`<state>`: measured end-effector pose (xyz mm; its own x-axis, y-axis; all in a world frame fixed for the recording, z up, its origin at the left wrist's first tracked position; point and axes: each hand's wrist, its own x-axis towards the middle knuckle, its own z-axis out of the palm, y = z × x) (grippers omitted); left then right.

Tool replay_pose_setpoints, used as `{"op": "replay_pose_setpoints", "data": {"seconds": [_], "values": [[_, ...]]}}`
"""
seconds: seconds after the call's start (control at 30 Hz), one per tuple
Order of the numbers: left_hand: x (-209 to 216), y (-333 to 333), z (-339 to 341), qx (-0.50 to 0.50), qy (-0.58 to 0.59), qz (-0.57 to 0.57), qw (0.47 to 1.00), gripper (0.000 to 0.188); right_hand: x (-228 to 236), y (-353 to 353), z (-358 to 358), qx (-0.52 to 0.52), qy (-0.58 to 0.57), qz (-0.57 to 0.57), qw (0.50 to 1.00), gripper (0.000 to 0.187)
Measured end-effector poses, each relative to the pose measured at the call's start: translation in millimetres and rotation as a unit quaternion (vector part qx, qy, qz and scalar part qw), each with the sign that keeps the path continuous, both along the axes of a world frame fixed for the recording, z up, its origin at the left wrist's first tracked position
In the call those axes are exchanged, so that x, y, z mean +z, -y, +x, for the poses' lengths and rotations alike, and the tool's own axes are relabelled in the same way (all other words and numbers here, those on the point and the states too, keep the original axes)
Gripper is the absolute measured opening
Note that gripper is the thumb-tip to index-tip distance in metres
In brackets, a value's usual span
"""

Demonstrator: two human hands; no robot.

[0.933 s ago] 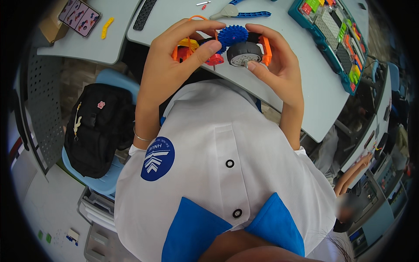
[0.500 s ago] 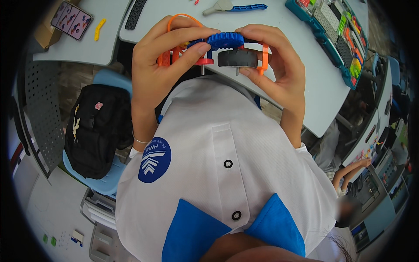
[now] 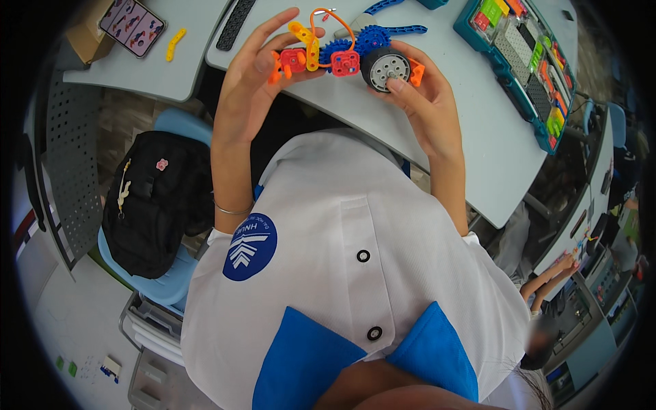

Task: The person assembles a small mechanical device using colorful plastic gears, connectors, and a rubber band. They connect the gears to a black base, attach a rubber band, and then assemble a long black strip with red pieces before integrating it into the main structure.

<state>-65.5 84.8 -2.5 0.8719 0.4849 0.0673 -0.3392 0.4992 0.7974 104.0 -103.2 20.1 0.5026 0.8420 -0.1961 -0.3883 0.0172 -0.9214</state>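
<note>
A plastic building-kit model (image 3: pixel 345 63) is held up over the table's near edge. It has blue gears (image 3: pixel 374 39), red square blocks, a yellow strip, orange end pieces and a looped orange cord. My right hand (image 3: pixel 427 102) grips the right end, its thumb against the grey hub of the black-tyred wheel (image 3: pixel 386 70) and its other fingers behind. At the left end, my left hand (image 3: pixel 249 85) loosely supports the model, with some fingers behind and below it. One left finger is raised away from the parts. The model partly hides those left fingers.
A teal kit case (image 3: pixel 509 82) with coloured parts lies at the right. Beyond the model are a grey-and-blue tool (image 3: pixel 403 29) and a black strip (image 3: pixel 236 24). A phone (image 3: pixel 133 26) and yellow piece (image 3: pixel 175 44) lie left. A black backpack (image 3: pixel 154 212) sits on a blue chair.
The model has turned so the wheel's hub and red blocks face me. My left hand has loosened its pinch and spread its fingers; my right hand has kept hold of the wheel end.
</note>
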Motion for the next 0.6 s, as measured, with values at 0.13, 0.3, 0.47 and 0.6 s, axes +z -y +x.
{"op": "replay_pose_setpoints", "data": {"seconds": [0.13, 0.3, 0.47, 0.6], "values": [[4, 18, 9, 0.035, -0.085, -0.015, 0.996, 0.059, 0, -5, -1, -0.024, -0.042, -0.036, 0.998, 0.049], [-4, 18, 12, 0.057, -0.131, -0.041, 0.989, 0.051, -2, -7, 2, -0.015, 0.003, -0.074, 0.997, 0.049], [-5, 25, 5, 0.053, -0.177, -0.012, 0.983, 0.045, -4, -4, 9, -0.001, 0.062, -0.105, 0.992, 0.048], [-8, 30, -2, 0.033, -0.215, 0.036, 0.975, 0.043, -4, 2, 10, 0.0, 0.127, -0.133, 0.983, 0.046]]}}
